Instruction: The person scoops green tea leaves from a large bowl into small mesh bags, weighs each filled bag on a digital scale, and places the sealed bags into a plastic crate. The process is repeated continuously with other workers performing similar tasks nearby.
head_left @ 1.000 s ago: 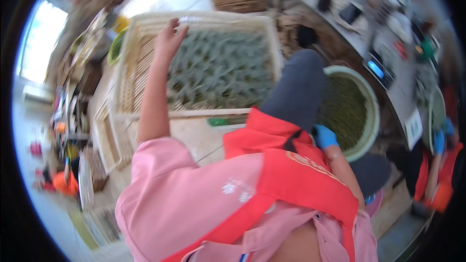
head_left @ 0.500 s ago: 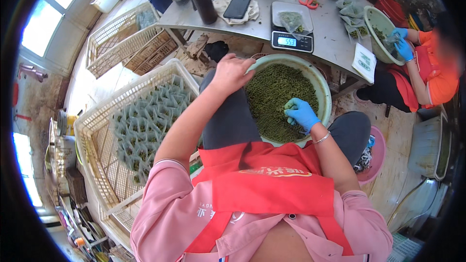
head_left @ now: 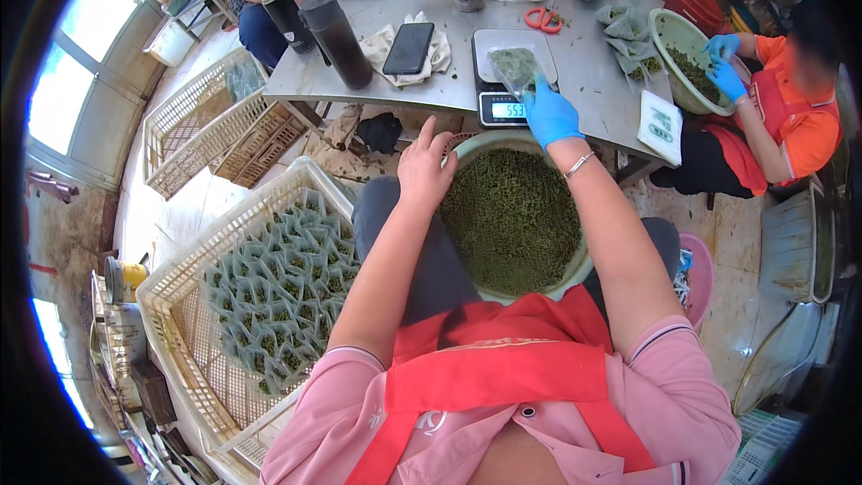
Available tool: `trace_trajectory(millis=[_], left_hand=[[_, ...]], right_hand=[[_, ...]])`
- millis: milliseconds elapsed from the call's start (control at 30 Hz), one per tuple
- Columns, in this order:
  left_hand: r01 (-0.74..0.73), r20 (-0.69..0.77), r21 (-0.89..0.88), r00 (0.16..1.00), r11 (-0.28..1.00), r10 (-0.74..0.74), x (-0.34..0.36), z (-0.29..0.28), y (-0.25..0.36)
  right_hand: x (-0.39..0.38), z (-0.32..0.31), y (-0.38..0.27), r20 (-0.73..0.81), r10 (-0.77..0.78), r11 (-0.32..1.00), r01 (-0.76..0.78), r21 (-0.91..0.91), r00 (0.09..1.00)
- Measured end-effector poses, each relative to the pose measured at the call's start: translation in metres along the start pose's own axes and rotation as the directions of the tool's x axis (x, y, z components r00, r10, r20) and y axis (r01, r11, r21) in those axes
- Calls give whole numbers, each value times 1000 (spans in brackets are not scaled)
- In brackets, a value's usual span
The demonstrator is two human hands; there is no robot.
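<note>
My right hand (head_left: 551, 115), in a blue glove, reaches over the front of the digital scale (head_left: 550, 47). Its fingertips are closed at the near edge of a clear plastic bag (head_left: 514, 66) of green bits that lies on the weighing plate. My bare left hand (head_left: 426, 166) is held with its fingers apart by the left rim of a pale green basin, holding nothing. The basin's heap of small green peppercorn-like grains (head_left: 512, 220) lies below both hands, between my knees.
A cream crate (head_left: 193, 305) of filled bags stands at left. On the metal table (head_left: 440, 94) are a phone (head_left: 409, 48), a dark tumbler (head_left: 336, 40), red scissors (head_left: 543, 20) and more bags (head_left: 631, 43). A co-worker in orange handles a basin (head_left: 669, 31) at right; another person sits far left.
My right hand has left the grains and moved up to the bag on the scale. My left hand has lowered slightly. The view has shifted, showing more of the person at far left.
</note>
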State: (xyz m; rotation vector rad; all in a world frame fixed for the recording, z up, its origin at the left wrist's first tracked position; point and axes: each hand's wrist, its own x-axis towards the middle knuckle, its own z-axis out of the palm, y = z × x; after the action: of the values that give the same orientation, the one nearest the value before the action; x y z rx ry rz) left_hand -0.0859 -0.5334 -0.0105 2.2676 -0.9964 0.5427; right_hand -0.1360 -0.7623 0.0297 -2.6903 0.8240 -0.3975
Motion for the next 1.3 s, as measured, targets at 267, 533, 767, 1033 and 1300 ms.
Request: trace_trajectory(millis=[267, 533, 767, 1033, 1300], left_hand=[[202, 302, -107, 940, 973, -162, -1, 2, 10], [335, 362, -544, 921, 769, -145, -6, 8, 43], [648, 709, -638, 705, 416, -11, -12, 14, 47], [662, 718, -623, 695, 416, -30, -12, 8, 47], [521, 687, -516, 726, 680, -35, -19, 7, 39]], right_hand=[[-40, 26, 8, -63, 224, 538, -69, 840, 973], [-70, 11, 14, 180, 164, 210, -213, 954, 970], [-115, 1, 23, 450, -63, -4, -452, 892, 891], [-127, 9, 26, 698, 11, -590, -559, 582, 716], [-105, 1, 49, 549, 4, -674, -404, 619, 836]])
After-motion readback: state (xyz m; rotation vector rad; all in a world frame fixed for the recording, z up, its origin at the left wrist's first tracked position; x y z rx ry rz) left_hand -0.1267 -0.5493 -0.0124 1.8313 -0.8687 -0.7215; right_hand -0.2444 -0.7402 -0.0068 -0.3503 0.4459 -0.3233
